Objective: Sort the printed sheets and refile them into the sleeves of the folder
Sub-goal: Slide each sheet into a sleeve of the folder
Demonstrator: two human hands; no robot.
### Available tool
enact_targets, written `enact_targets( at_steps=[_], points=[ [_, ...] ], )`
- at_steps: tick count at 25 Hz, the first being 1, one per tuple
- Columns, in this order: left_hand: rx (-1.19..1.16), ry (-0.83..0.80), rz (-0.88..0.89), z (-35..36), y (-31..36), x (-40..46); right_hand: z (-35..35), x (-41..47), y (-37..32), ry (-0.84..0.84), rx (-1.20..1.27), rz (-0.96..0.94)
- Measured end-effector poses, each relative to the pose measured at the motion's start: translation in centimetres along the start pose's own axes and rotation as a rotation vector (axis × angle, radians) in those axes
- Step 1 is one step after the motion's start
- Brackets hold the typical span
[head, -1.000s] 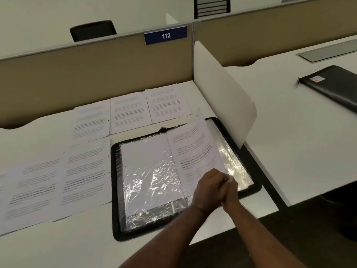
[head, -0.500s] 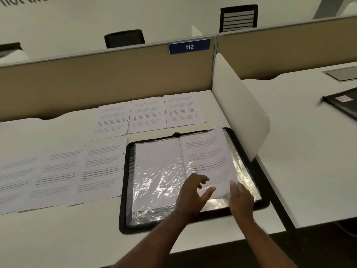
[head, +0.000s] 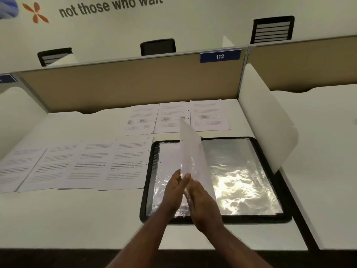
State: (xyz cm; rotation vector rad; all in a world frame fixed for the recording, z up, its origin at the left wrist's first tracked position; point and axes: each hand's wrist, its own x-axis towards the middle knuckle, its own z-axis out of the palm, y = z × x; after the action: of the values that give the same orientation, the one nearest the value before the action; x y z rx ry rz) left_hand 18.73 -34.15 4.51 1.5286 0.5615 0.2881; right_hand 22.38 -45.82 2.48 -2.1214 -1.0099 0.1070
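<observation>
A black folder (head: pixel 285 218) lies open on the white desk, with shiny clear sleeves. One sleeve with a sheet inside (head: pixel 190 149) stands nearly upright over the spine, mid-turn. My left hand (head: pixel 173 190) pinches its lower edge with the thumb on top. My right hand (head: pixel 202 204) lies flat against the sleeve's right side, fingers straight. The sleeve on the right (head: pixel 241 176) looks empty and glares. The left sleeve (head: pixel 168 157) holds a blank-facing sheet. Three printed sheets (head: pixel 173 117) lie behind the folder, and several more (head: pixel 127 161) in a row to its left.
A white curved divider (head: pixel 266 117) stands close along the folder's right side. A beige partition (head: pixel 135 84) with a blue "112" label (head: pixel 220 56) closes the back of the desk. Another desk (head: pixel 328 151) lies beyond the divider. Chair backs show behind the partition.
The sleeve with the printed sheet lay flat on the folder's right half; it now stands lifted over the spine. Both hands rose with it, and the view tilted upward.
</observation>
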Motion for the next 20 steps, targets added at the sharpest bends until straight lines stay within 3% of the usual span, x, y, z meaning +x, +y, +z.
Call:
enact_targets(
  at_steps=[6,12,15,17,20],
  points=[
    [0.181,0.401,-0.160,-8.1,-3.3,-0.5,2.6,-0.6,-2.9,-0.385,-0.137,-0.233],
    [0.360,0.513,-0.266,-10.8,-6.6,-0.7,2.1,-1.7,-0.3,-0.434,-0.154,-0.181],
    [0.639,0.473,-0.052,-10.0,-6.7,0.1,1.4,-1.4,1.7,-0.387,-0.153,-0.074],
    [0.816,0.343,0.094,-8.9,-6.8,0.4,1.4,-1.3,2.9,-0.345,-0.157,0.011],
    [1.055,0.118,0.158,-7.2,-7.3,1.1,1.8,-0.4,4.3,-0.356,-0.212,0.166]
  ],
)
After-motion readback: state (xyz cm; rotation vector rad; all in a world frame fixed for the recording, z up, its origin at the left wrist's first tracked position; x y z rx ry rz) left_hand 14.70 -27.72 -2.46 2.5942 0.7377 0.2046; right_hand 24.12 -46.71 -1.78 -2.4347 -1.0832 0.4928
